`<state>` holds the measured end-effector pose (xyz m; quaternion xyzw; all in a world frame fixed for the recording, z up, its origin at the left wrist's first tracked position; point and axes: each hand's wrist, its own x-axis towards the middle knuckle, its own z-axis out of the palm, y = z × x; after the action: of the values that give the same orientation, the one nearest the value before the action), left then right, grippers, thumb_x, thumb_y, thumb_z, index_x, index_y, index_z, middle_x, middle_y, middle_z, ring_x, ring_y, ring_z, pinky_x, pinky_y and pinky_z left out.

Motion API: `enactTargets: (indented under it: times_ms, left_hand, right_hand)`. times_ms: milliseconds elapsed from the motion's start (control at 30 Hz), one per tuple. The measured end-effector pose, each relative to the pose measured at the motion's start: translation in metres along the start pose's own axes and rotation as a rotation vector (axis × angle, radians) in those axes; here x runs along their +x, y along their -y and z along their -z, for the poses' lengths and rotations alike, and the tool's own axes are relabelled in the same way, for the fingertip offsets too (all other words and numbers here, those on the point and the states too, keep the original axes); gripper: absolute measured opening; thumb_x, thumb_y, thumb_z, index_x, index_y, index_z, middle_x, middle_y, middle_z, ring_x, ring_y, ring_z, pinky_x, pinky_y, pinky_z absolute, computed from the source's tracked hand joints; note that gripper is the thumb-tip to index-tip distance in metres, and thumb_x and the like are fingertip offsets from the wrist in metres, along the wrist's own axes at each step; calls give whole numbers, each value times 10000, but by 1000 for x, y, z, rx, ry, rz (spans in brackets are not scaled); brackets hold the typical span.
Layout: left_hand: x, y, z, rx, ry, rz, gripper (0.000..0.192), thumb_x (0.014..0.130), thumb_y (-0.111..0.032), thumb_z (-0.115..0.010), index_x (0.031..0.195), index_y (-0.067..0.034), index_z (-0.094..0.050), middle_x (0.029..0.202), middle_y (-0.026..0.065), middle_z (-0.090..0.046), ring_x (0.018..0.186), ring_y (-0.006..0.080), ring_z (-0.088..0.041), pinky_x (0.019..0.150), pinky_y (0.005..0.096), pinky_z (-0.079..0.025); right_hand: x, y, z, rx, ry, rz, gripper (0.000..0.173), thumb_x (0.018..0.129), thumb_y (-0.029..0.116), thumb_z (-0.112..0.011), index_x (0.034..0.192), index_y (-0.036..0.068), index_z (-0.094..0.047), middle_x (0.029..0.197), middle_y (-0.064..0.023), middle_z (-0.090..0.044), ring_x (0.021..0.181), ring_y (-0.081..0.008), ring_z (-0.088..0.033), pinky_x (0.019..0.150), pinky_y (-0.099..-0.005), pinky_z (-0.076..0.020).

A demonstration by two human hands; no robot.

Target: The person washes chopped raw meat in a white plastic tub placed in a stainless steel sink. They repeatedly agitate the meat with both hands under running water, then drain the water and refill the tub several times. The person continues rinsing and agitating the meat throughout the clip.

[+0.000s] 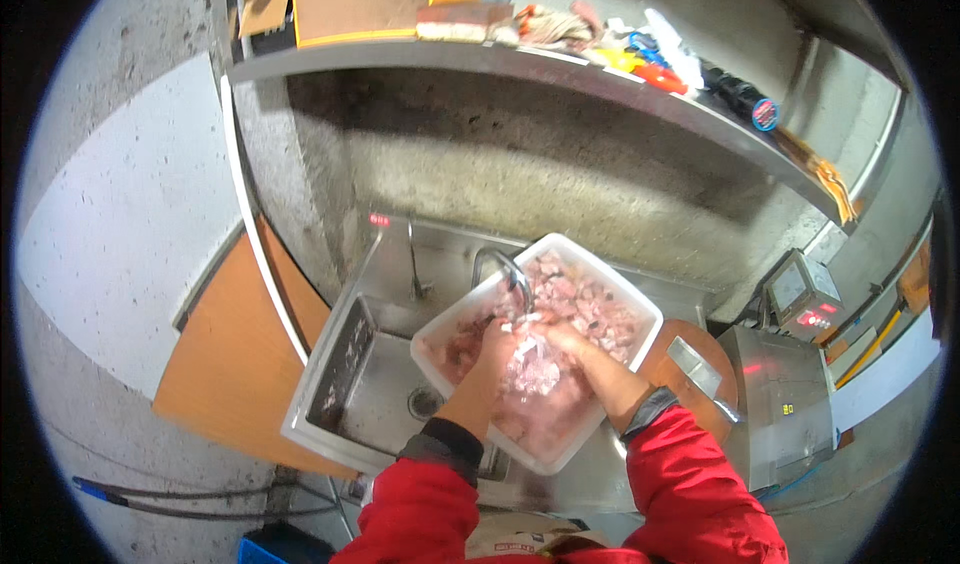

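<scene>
A white plastic tub [450, 393] rests at a slant across the stainless-steel sink unit. Inside it are many chunks of pale pink raw meat [589, 301] in cloudy, pinkish water [536, 421]. Over the tub curves the metal spout of a faucet [519, 277], with water splashing below its end. My left hand [498, 345] and my right hand [564, 339] are close together under the spout, among the splash. Glare and blur hide my fingers, so whether they hold any meat cannot be made out.
Left of the tub is a sink basin [390, 361] with a drain [424, 403]. A cleaver [694, 365] lies on a round wooden chopping board [664, 343] at right, beside a steel cabinet [784, 406] and a digital scale [802, 294]. A cluttered metal shelf [450, 52] spans the wall above.
</scene>
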<state>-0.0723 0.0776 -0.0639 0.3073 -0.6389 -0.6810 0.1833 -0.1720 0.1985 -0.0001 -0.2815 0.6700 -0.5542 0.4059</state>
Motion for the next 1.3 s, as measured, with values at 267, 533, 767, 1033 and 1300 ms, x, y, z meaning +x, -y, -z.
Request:
enactTargets:
  times_ms: [267, 533, 767, 1033, 1300]
  left_hand:
    - [14, 16, -6, -236, 198, 163, 826, 780, 113, -695, 1486, 9, -280, 1098, 129, -648, 901, 216, -661, 706, 349, -559]
    - [-7, -5, -4, -283, 208, 158, 569, 813, 108, -691, 1300, -9, -419, 1048, 124, -654, 857, 201, -666, 656, 344, -553]
    - [-12, -19, -5, -438, 235, 87, 445, 854, 2, -719, 1228, 1, -478, 1000, 106, -646, 827, 209, -627, 664, 358, -538]
    - [-42, -17, -17, -84, 80, 100, 565, 803, -277, -818, 1204, 13, -546, 1054, 132, -663, 898, 222, -651, 770, 359, -554]
    - [-85, -61, 15, 326, 228, -292, 573, 802, -151, -665, 1324, 22, -506, 1226, 245, -586, 1168, 363, -543, 997, 438, -450]
  right_hand:
    - [-33, 4, 9, -854, -309, 3, 303, 847, 316, -679, 1020, 73, -733, 984, -216, -705, 959, -348, -679, 872, -402, -521]
    - [-64, 9, 5, -932, -138, 98, 389, 824, 232, -675, 1178, 72, -658, 1074, -215, -688, 1024, -350, -657, 896, -428, -512]
    - [-53, -26, -26, -406, -155, 147, 631, 841, 423, -719, 1287, 4, -566, 1164, -209, -673, 1031, -291, -651, 903, -394, -510]
    - [-47, -40, -15, 61, -123, -23, 704, 763, 76, -797, 1344, -31, -413, 1102, -165, -632, 822, -206, -678, 615, -324, -587]
    - [-9, -25, -24, -222, -335, -25, 435, 830, 43, -707, 1223, 25, -522, 1026, -116, -661, 840, -178, -634, 668, -304, -521]
